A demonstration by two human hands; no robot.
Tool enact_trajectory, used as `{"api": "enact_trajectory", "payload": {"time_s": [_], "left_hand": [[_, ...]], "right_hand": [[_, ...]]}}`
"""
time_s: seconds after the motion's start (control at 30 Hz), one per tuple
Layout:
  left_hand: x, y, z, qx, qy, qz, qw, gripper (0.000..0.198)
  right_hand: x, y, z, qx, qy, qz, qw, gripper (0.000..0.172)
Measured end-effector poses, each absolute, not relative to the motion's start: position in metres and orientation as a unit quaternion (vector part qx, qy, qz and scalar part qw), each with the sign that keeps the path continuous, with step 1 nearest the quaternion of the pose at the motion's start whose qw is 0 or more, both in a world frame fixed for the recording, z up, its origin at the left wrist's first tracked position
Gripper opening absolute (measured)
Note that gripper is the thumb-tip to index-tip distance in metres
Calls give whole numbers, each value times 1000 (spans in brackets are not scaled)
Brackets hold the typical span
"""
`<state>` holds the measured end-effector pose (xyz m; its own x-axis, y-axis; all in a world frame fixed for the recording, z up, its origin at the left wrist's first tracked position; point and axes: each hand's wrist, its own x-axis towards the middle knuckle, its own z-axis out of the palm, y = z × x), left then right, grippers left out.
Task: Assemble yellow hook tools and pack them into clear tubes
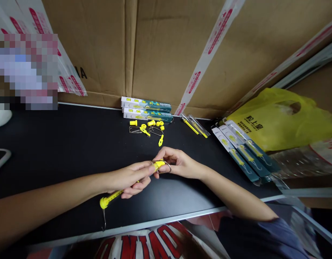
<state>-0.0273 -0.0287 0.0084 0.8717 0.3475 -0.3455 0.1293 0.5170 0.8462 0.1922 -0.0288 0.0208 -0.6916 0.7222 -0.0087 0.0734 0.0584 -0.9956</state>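
Observation:
A yellow spring scale (111, 198) lies slantwise across my left hand (137, 177), whose fingers are wrapped round its tube. From its lower left end hangs a thin metal hook (104, 219). At the other end, my right hand (173, 162) pinches around the yellow cap (159, 164) and a curved metal wire loop (169, 167). Both hands meet there, just above the black tabletop. Part of the tube is hidden behind the left fingers. Beyond the hands lie loose yellow caps (151, 123), metal wire clips (135, 130) and a small yellow tab (161, 140).
Two printed boxes (147, 115) lie against the cardboard at the back. Clear tubes with yellow rods (194, 126) are right of them. Several boxed scales (237, 153) lie at the right beside a yellow plastic bag (276, 118). A phone-like object (1, 158) sits at the left edge.

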Motion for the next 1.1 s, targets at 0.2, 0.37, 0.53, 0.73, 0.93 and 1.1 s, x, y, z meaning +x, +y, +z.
{"api": "enact_trajectory", "payload": {"time_s": [0.2, 0.37, 0.53, 0.73, 0.93, 1.1], "left_hand": [[-31, -22, 3, 354, 166, -7, 921, 37], [-33, -20, 1, 326, 138, -26, 935, 34], [-32, -24, 5, 334, 135, -22, 932, 35], [-26, -27, 6, 432, 206, 42, 877, 38], [-25, -33, 7, 573, 268, 100, 768, 34], [-29, -36, 11, 692, 308, 103, 645, 30]], "right_hand": [[193, -31, 20, -291, -725, 559, 278, 24], [192, -32, 27, -256, -794, 470, 287, 19], [193, -31, 30, -216, -859, 363, 288, 15], [194, -31, 33, -263, -838, 390, 277, 20], [198, -34, 44, -309, -837, 391, 227, 23], [198, -34, 48, -296, -902, 280, 141, 21]]}}
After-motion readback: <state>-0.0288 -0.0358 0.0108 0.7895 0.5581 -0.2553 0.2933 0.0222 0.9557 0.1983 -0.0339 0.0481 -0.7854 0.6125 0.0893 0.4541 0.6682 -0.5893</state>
